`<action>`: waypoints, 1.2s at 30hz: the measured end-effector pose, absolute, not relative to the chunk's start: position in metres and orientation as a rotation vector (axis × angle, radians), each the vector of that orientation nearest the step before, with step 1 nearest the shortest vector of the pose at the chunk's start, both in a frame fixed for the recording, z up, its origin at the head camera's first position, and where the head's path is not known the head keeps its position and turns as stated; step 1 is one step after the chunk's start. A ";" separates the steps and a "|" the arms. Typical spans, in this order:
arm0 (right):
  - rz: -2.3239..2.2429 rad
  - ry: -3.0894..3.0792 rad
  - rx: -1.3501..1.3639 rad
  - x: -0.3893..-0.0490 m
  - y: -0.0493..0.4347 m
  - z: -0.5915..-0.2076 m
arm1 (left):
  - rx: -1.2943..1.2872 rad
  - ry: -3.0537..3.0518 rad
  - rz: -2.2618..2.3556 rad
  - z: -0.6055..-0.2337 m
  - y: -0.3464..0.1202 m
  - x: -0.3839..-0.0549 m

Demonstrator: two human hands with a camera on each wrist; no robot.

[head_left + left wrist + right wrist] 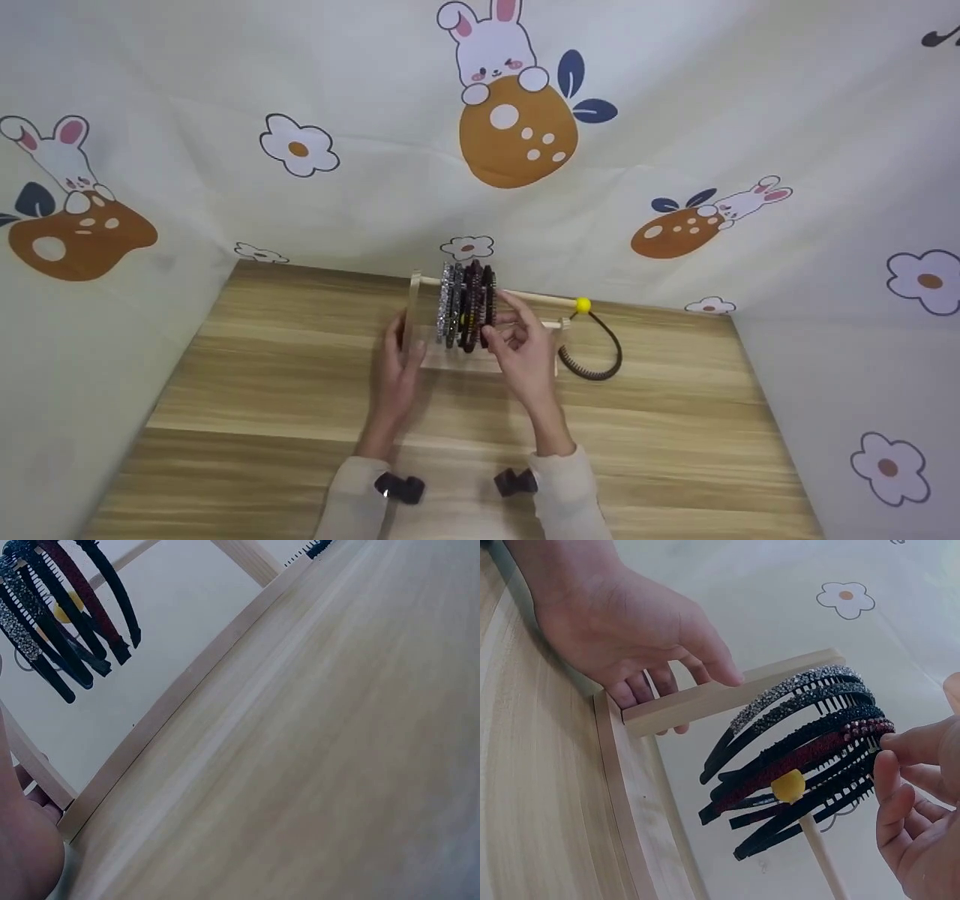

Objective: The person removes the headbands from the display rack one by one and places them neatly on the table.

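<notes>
Wooden stand (412, 304): the left hand (400, 375) is grasping its side, fingers curled; the right hand (526, 361) is pinching a dark headband (490, 285).

Room to pass: striped wood-grain tabletop (262, 375), left of my left hand (397, 369) and between my forearms. My left hand and the pale flat wooden upright (780, 675) block the left side of the packed dark and silver sparkly headbands (454, 307). My right hand (523, 356) fills their right flank. Farther right, a round yellow ball (583, 305) and a thin black toothed hoop (616, 349) obstruct; behind, cream rabbit-print fabric (375, 202) walls me in.
</notes>
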State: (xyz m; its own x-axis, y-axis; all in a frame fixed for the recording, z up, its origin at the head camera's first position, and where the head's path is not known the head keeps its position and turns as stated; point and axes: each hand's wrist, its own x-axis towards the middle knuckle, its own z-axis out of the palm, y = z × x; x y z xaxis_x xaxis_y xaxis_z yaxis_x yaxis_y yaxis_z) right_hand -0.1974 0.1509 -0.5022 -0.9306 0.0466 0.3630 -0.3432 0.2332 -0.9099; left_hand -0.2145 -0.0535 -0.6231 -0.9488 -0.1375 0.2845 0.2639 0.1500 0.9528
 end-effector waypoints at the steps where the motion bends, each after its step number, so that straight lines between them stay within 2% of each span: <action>1: 1.751 -2.198 0.273 -0.197 0.151 -0.502 | -0.124 -2.128 -1.864 -0.623 -0.054 -0.215; 36: 1.702 -2.120 0.196 -0.191 0.173 -0.484 | -0.148 -2.122 -1.831 -0.625 -0.054 -0.216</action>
State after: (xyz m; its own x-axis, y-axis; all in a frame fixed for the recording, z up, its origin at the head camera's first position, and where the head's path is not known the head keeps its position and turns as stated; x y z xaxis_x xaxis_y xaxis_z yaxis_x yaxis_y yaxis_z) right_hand -0.1914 0.1728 -0.4838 -0.9050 0.1449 0.4000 -0.3592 0.2434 -0.9010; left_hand -0.2158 -0.0538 -0.6249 -0.9389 -0.1375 0.3156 0.2921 0.1672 0.9417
